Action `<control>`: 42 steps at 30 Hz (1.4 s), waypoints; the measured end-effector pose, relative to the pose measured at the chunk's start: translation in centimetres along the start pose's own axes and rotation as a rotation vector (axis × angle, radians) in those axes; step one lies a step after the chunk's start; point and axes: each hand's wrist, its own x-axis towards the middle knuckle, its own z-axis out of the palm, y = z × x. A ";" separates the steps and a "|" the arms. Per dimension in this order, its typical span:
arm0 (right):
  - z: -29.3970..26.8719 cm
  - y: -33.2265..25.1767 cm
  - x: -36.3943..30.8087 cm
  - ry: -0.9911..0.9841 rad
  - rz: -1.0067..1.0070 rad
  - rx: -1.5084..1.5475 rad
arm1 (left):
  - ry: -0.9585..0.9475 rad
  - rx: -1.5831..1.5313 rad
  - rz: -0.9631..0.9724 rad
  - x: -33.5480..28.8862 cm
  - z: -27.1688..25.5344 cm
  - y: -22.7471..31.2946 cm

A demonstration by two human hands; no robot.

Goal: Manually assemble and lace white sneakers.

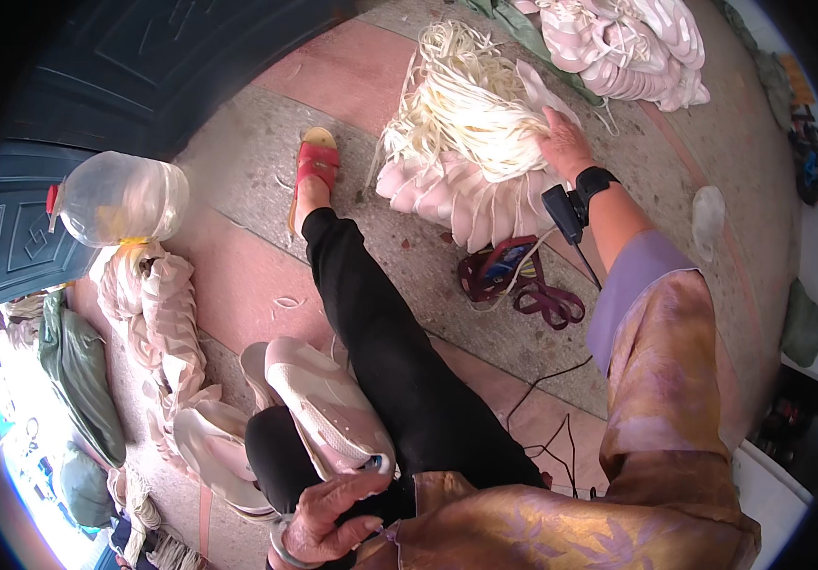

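shoelace pile on row of shoe uppers, front; right hand at pile's right edge; ribbon coil just nearer. jug far left. single upper on lap, left hand at near end.

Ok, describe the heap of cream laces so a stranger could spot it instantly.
Find the outstretched black trouser leg, then look right of the red sandal at its end. There, by the right hand, the heap of cream laces lies against pale pink pieces. Unlike those broad pieces, it is thin, tangled strands.

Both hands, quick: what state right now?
Left hand: loosely curled by the pale shoe; grip can't be told.
Right hand: at the edge of the cream laces; grip can't be told.
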 end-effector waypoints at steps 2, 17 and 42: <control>1.3 -0.2 0.6 0.088 -0.014 0.056 | 0.014 0.000 -0.008 -0.4 0.0 -0.5; -2.4 -3.5 -10.8 -0.214 -0.502 0.211 | 0.016 0.184 -0.017 -1.5 2.0 -4.4; -0.5 -6.0 -10.7 0.023 -0.492 0.053 | 0.211 0.176 -0.072 -4.1 1.7 -4.3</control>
